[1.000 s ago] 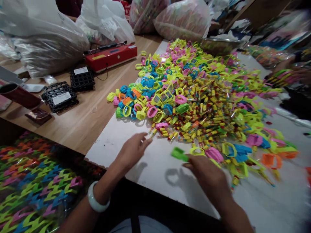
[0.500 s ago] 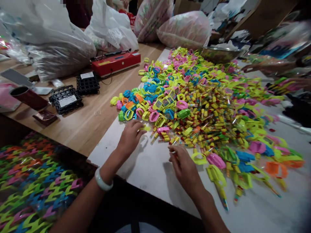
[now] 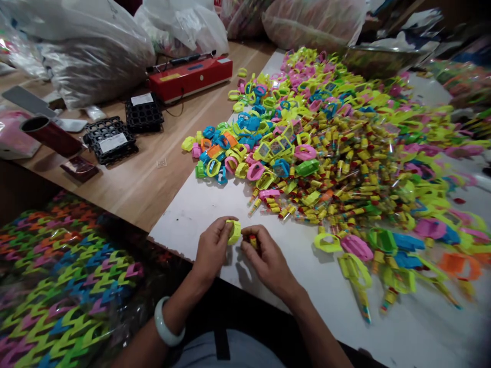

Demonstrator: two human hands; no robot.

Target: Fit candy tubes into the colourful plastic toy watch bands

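Observation:
My left hand [image 3: 210, 251], a pale bangle on its wrist, pinches a yellow-green plastic toy watch [image 3: 234, 232] above the white board. Close to its right, my right hand [image 3: 269, 263] closes around a small candy tube [image 3: 252, 240]; only a yellow and red bit of it shows. Beyond both hands spreads a pile of similar tubes [image 3: 351, 168] in clear plastic. Toy watches in pink, blue, green and orange lie around it, such as a pink watch [image 3: 306, 152]. At the right, watches with tubes attached are laid out, among them a yellow-green one [image 3: 355, 271].
On the wooden table [image 3: 184, 148] sit a red sealing machine [image 3: 192, 79], black plastic trays [image 3: 111, 140] and a dark red cup [image 3: 51, 135]. Big filled bags [image 3: 99, 56] stand behind. At lower left, colourful plastic pieces [image 3: 76, 286] lie below table height.
Both hands have drawn back from the pile and come together near the board's front edge. The left brings the yellow-green toy watch along. The view has tilted down and shifted left.

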